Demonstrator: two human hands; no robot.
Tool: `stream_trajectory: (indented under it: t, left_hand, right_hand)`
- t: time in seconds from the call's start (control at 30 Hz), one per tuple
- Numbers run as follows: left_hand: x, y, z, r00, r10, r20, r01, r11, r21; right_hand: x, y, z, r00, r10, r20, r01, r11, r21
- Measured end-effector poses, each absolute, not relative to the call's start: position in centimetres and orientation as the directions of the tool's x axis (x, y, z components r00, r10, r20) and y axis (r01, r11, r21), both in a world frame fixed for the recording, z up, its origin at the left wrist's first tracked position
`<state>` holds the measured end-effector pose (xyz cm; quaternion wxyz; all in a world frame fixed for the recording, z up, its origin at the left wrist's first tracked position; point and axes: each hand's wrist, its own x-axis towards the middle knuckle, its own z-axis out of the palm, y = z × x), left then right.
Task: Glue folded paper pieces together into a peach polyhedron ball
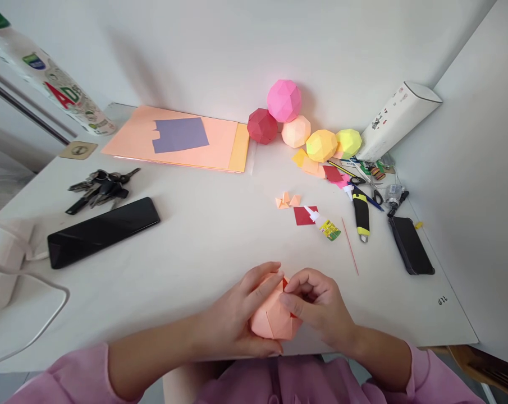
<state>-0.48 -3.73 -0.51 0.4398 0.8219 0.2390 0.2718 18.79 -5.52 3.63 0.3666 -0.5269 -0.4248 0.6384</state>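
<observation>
A peach faceted paper ball (274, 322) sits at the table's front edge, with a dark reddish gap showing near its top right. My left hand (245, 308) is wrapped around its left side, fingers over the top and thumb beneath. My right hand (316, 303) pinches at the gap on the ball's right side; whether a small paper piece is between its fingertips is hidden. Beyond the ball lie several small folded peach paper pieces (287, 200), a red paper square (303, 216) and a small glue bottle (326, 225) on its side.
Finished paper balls (284, 101) in several colours line the wall. Peach paper sheets (131, 134) lie at back left, near keys (102, 188) and a black phone (104, 231). At right are a utility knife (361, 213), scissors (376, 195), a thin red stick (349, 247) and another phone (411, 247).
</observation>
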Motion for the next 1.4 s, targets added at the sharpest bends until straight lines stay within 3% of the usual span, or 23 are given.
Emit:
stream_trajectory:
  t: [0.47,1.4]
  left_hand:
    - [-0.5,-3.2,-1.6,0.666,0.671,0.328,0.175,-0.567,0.805]
    - [-0.5,-3.1,-1.6,0.661,0.642,0.388,0.17,-0.632,0.756]
  right_hand:
    - [18.8,-5.4,3.6,-0.143,0.943,-0.301,-0.129,-0.319,-0.939]
    - [19.1,-5.5,3.6,-0.192,0.927,-0.323,-0.049,-0.338,-0.94]
